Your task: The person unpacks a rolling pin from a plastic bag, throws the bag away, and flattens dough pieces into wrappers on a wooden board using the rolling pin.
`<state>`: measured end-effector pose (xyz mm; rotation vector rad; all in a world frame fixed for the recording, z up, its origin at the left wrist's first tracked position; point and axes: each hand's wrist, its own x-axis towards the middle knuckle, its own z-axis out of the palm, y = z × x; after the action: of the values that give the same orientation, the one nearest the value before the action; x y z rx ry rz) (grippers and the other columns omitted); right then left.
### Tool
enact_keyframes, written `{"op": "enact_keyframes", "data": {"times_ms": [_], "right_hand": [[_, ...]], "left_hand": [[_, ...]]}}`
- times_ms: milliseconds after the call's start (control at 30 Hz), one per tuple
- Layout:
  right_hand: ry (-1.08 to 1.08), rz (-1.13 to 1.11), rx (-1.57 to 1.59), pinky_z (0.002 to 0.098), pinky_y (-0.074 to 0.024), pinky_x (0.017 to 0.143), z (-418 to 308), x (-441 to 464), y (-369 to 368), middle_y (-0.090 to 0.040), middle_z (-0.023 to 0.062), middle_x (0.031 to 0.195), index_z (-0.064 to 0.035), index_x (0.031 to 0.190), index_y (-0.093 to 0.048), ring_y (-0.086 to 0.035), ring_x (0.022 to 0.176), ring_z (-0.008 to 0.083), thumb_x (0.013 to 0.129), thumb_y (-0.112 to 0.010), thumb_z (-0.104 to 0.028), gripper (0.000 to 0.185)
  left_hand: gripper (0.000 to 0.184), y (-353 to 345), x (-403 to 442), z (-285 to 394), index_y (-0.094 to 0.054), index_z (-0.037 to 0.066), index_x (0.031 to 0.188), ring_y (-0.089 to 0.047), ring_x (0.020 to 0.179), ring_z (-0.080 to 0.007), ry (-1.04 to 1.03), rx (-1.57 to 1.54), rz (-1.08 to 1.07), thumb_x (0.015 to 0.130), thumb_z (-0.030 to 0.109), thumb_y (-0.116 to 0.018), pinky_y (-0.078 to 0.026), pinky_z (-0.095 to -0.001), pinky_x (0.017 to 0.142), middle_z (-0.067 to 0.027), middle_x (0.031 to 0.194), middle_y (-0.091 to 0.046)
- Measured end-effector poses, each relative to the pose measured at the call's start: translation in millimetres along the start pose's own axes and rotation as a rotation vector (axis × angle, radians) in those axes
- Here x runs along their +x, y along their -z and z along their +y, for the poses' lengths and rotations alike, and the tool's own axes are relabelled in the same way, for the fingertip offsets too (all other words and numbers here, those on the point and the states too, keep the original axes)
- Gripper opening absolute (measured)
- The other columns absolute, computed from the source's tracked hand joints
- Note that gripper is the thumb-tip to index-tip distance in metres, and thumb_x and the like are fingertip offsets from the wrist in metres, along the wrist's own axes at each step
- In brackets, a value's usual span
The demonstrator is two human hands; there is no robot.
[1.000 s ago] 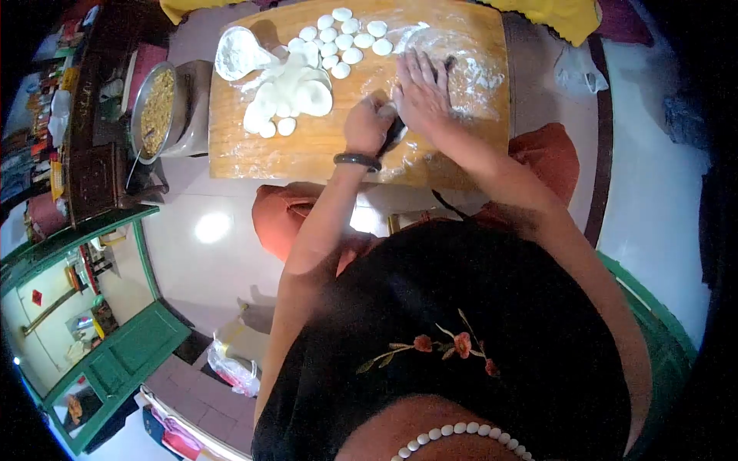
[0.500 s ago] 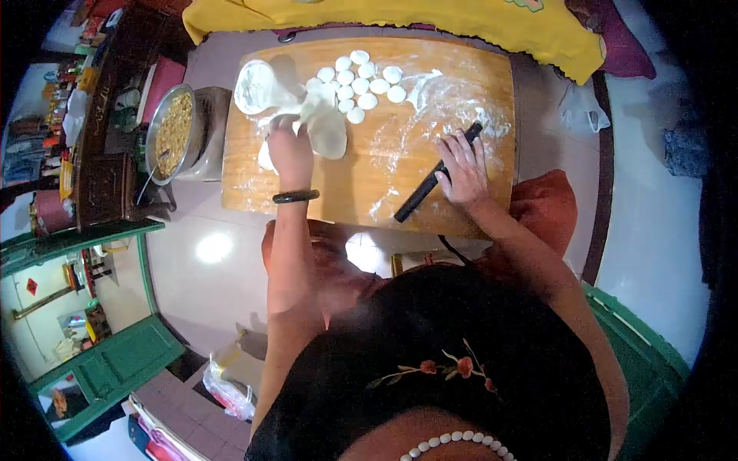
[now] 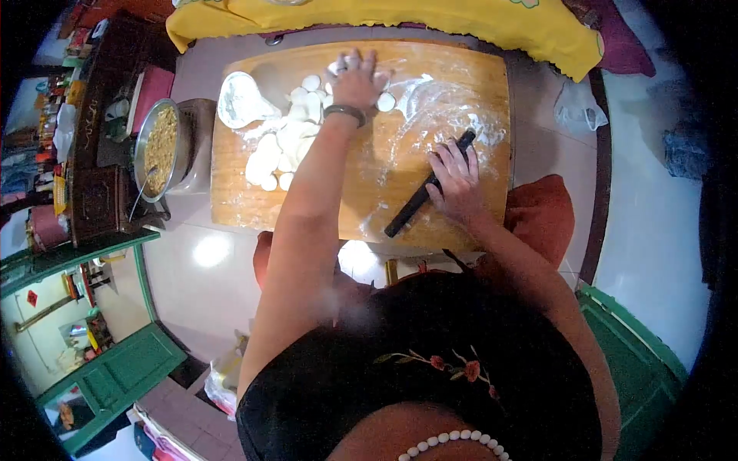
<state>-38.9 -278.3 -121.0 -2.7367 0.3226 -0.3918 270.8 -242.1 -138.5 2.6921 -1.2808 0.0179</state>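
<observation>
My left hand [image 3: 357,83], with a dark bracelet on its wrist, reaches over the small white dough discs near the far edge of the wooden board [image 3: 361,207]. Its fingers are spread and hide most of the discs; one disc [image 3: 386,102] shows to its right. My right hand [image 3: 456,180] rests on a dark rolling pin [image 3: 415,207], which lies slanted on the board's right part, its fingers over the pin. Flat dough wrappers [image 3: 296,137] overlap in a pile at the left, beside a white bowl of flour [image 3: 240,98].
A metal bowl of chopped filling [image 3: 161,150] with a spoon stands left of the board. Behind the board hangs a yellow cloth [image 3: 384,14]. A clear plastic bag [image 3: 578,107] lies at the right. Loose flour covers the board's right part.
My left hand went from the pin to the wrapper pile, then right and away to the small discs, its fingers now spread. My right hand stays on the pin.
</observation>
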Motion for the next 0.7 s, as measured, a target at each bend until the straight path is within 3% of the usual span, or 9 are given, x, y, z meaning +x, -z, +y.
{"op": "enact_keyframes", "data": {"times_ms": [100,200,233,333,367,467,500,600,700], "right_hand": [[-0.031,-0.033,0.058,0.0589,-0.0233,0.115,-2,2,4,-0.047,0.0176,0.143,-0.0033,0.136,-0.051,-0.035,0.142,0.0379,0.084,-0.07,-0.018,0.058],[0.014,0.038,0.014,0.0606,-0.0274,0.112,2,-1,-6,-0.05,0.0182,0.139,-0.0024,0.133,-0.052,-0.04,0.137,0.0387,0.082,-0.072,-0.024,0.06],[-0.004,0.016,0.017,0.0604,-0.0268,0.112,0,-1,-1,-0.048,0.0184,0.141,-0.0024,0.134,-0.05,-0.038,0.139,0.0379,0.084,-0.07,-0.024,0.059],[-0.004,0.015,0.045,0.057,-0.0226,0.116,-1,-3,-1,-0.046,0.0151,0.143,-0.0032,0.138,-0.048,-0.034,0.142,0.0373,0.085,-0.069,-0.018,0.059],[-0.031,-0.026,0.051,0.0565,-0.0221,0.116,-4,-2,4,-0.046,0.0152,0.142,-0.0029,0.136,-0.05,-0.034,0.141,0.0369,0.087,-0.068,-0.019,0.055],[-0.003,-0.006,-0.039,0.0567,-0.0193,0.117,-3,-2,2,-0.048,0.0159,0.14,-0.0031,0.134,-0.051,-0.037,0.139,0.0362,0.087,-0.065,-0.023,0.052],[-0.015,-0.008,-0.049,0.0569,-0.0188,0.117,-3,-2,0,-0.049,0.0158,0.139,-0.0032,0.133,-0.052,-0.037,0.138,0.0359,0.088,-0.065,-0.023,0.051],[-0.027,0.008,-0.067,0.0572,-0.018,0.117,-2,-3,-7,-0.051,0.0161,0.137,-0.0031,0.131,-0.053,-0.039,0.137,0.0352,0.088,-0.063,-0.023,0.049],[0.017,0.043,-0.037,0.0563,-0.0192,0.117,2,-6,-9,-0.052,0.0173,0.134,-0.0019,0.128,-0.053,-0.042,0.132,0.0352,0.088,-0.062,-0.022,0.046]], "left_hand": [[0.062,-6,-21,18,-0.035,0.026,0.154,-0.025,0.149,-0.0333,-0.287,0.122,-0.02,0.101,0.058,-0.035,-0.017,-0.0626,0.117,-0.0075,0.162,-0.028],[0.057,1,-51,26,-0.035,0.028,0.153,-0.023,0.15,-0.0294,-0.684,0.095,-0.088,0.101,0.051,-0.041,-0.017,-0.0612,0.118,-0.0021,0.163,-0.026],[0.057,14,-64,31,-0.033,0.028,0.154,-0.019,0.151,-0.0256,-0.761,0.135,-0.17,0.101,0.044,-0.045,-0.016,-0.0585,0.12,0.0009,0.163,-0.025],[0.059,17,-101,24,-0.03,0.027,0.156,-0.016,0.152,-0.0224,-1.028,0.002,-0.234,0.101,0.042,-0.045,-0.013,-0.0567,0.122,0.0023,0.164,-0.023],[0.06,25,-116,18,-0.027,0.027,0.157,-0.017,0.152,-0.021,-1.033,0.014,-0.236,0.101,0.036,-0.047,-0.011,-0.0534,0.123,0.0024,0.164,-0.022],[0.064,59,-146,14,-0.026,0.025,0.157,-0.021,0.151,-0.022,-0.877,0.301,-0.118,0.098,0.028,-0.052,-0.009,-0.0518,0.124,0.0022,0.164,-0.025],[0.057,84,-161,21,-0.041,0.014,0.149,-0.041,0.141,-0.0266,-0.747,0.048,0.051,0.095,0.017,-0.057,-0.023,-0.0487,0.119,-0.0077,0.149,-0.049],[0.038,74,-219,22,-0.06,0.006,0.124,-0.057,0.114,-0.0335,-0.189,-0.431,0.134,0.09,0.023,-0.063,-0.042,-0.048,0.097,-0.0168,0.117,-0.064],[0.029,43,-258,41,-0.063,0.001,0.111,-0.059,0.09,-0.0378,0.263,-0.646,0.148,0.089,0.02,-0.067,-0.046,-0.0484,0.078,-0.0198,0.093,-0.062]]}}
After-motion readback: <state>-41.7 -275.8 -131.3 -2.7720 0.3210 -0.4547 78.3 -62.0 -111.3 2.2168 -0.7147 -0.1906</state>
